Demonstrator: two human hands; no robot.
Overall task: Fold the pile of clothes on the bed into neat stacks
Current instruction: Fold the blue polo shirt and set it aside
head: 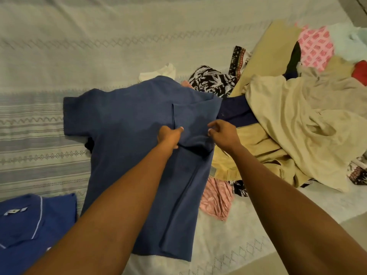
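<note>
A slate-blue T-shirt (pixel 123 124) lies spread on the bed, its left sleeve flat and its right sleeve folded inward over the body. My left hand (pixel 169 136) grips the folded sleeve's fabric near the shirt's middle. My right hand (pixel 222 133) pinches the same fold at its right edge with thumb and fingertips. Both forearms reach in from the bottom of the view. The unfolded pile of clothes (pixel 294 108) lies to the right, mostly beige cloth.
A folded bright-blue shirt (pixel 29 221) with white piping sits at the bottom left. A pink garment (pixel 216 197), a black-and-white leaf-print piece (pixel 210 80) and a small white item (pixel 158 73) border the T-shirt. The patterned bedspread (pixel 79 46) stretches beyond; the bed's edge runs bottom right.
</note>
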